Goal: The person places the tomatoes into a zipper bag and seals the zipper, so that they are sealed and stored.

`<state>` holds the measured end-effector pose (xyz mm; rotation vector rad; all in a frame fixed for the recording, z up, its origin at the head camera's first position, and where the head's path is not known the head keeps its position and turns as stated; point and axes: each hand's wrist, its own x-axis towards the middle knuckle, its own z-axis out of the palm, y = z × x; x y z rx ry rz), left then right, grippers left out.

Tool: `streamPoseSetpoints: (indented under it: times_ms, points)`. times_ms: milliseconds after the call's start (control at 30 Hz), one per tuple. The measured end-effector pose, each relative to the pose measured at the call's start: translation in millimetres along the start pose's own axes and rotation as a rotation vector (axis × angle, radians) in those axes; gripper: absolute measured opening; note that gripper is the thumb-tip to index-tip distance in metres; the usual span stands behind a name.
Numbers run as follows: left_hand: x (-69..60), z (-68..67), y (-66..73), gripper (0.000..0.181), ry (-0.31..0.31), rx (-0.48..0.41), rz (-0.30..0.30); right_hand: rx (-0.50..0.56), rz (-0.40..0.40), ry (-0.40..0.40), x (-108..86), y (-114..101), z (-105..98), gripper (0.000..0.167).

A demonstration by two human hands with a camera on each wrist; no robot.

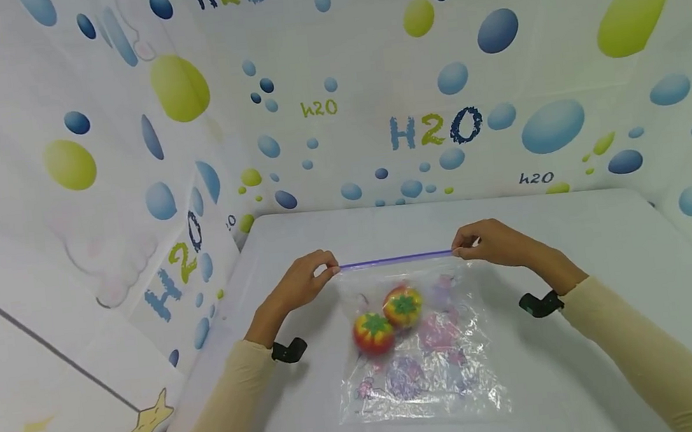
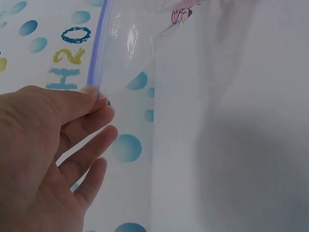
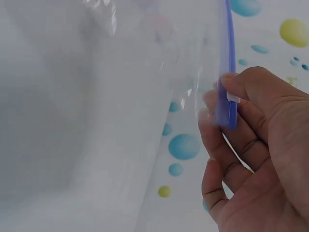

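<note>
A clear zip bag point(image 1: 428, 390) with pink and purple printing hangs or lies at the middle of the table, its blue-purple zip strip point(image 1: 395, 260) at the top. Two red and yellow pumpkin-like toys with green tops, one lower left point(image 1: 374, 334) and one upper right point(image 1: 403, 306), show inside it. My left hand point(image 1: 308, 280) pinches the strip's left end between thumb and forefinger. At the other end, my right hand point(image 1: 491, 243) pinches the strip, with thumb and fingers on a small white slider point(image 3: 233, 97). Both pinches show closely in the wrist views.
The white table point(image 1: 608, 238) stretches around the bag. Behind it and to the left stand white curtains point(image 1: 354, 53) printed with blue and green drops. A dark strap piece sits at each wrist, left point(image 1: 289, 351) and right point(image 1: 540, 304).
</note>
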<state>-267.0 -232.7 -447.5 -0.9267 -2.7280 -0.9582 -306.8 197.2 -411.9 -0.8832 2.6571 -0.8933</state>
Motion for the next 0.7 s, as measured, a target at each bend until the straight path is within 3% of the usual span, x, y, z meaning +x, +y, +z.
streamPoseSetpoints:
  times_ms: [267, 700]
  points:
    - [-0.3, 1.3, -4.0, 0.006, 0.013, 0.006, -0.001, 0.003, 0.0, 0.011, -5.9, 5.6, -0.8, 0.016]
    - [8.0, 11.3, -6.3, 0.005, 0.021, 0.003, -0.121, -0.006, 0.024, 0.103, -2.7, 12.6, 8.4, 0.014]
